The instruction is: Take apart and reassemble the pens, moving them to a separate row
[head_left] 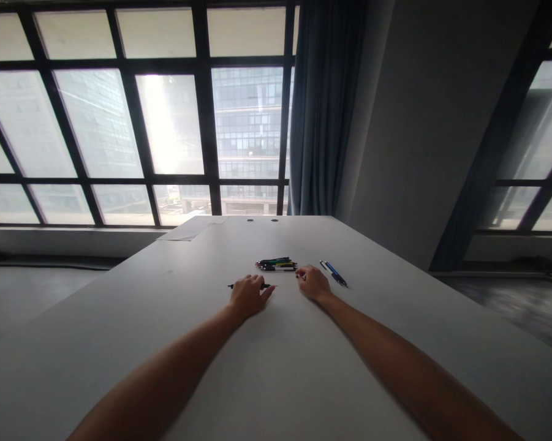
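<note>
- The counter (303, 367) ran wide and pale from the near edge toward the windows (165, 122) at 12 o'clock, with a curtain (324, 104) at 1 o'clock and a sheet of paper (188, 230) lying at its far left corner.
- Both bare forearms reached out over it, hands resting palm down near the middle.
- The left hand (247, 295) lay over a black pen (232, 286); its ends showed at 9 and 3 o'clock of the knuckles. The fingers were curled loosely over it, but whether they actually gripped it I could not tell.
- The right hand (313, 283) sat just beside the pen pile (276, 264), which lay at its 10 o'clock; its fingers were bent and the tips seemed to touch the nearest pen's end, grip unclear.
- Two blue pens (334, 273) lay together at 2 o'clock of the right hand, apart from the pile.
- As a judgement, the work stood at sorting or gathering pens, one being taken by each hand; a next move would call for a firm pinch on a thin barrel without scattering the pile.
</note>
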`<action>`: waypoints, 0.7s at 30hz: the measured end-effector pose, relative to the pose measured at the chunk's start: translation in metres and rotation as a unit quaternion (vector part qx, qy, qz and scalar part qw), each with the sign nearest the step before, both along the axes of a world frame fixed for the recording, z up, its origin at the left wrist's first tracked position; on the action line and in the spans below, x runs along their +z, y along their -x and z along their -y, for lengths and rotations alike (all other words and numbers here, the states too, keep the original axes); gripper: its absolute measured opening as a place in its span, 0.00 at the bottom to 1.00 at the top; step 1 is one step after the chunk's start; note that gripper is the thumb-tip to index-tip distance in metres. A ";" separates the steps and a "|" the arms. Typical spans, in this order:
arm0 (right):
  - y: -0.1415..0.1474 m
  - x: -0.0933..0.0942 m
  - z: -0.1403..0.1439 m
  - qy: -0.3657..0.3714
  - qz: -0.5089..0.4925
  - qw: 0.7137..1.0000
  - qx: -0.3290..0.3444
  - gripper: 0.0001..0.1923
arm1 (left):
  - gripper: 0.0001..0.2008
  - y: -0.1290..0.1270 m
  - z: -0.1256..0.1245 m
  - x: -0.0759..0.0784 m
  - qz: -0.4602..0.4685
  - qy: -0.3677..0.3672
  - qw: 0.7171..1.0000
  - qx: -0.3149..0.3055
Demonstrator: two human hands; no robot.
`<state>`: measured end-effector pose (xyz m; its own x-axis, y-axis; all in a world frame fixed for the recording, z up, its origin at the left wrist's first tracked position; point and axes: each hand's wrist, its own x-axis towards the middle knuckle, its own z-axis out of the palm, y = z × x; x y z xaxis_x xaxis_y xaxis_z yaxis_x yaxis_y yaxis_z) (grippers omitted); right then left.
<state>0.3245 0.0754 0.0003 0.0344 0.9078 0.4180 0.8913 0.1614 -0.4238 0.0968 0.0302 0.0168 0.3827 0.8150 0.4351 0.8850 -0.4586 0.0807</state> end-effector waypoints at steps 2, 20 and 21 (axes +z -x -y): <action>0.000 0.001 0.001 -0.003 -0.015 1.000 -0.004 0.14 | 0.22 0.000 0.000 0.000 0.001 0.002 1.000 0.000; 0.008 0.002 0.012 -0.076 -0.002 0.995 0.060 0.17 | 0.21 0.001 -0.001 -0.003 0.007 -0.006 1.000 -0.005; 0.012 0.003 0.016 -0.089 -0.004 0.992 0.087 0.17 | 0.20 0.001 -0.001 -0.003 0.008 -0.012 1.000 -0.006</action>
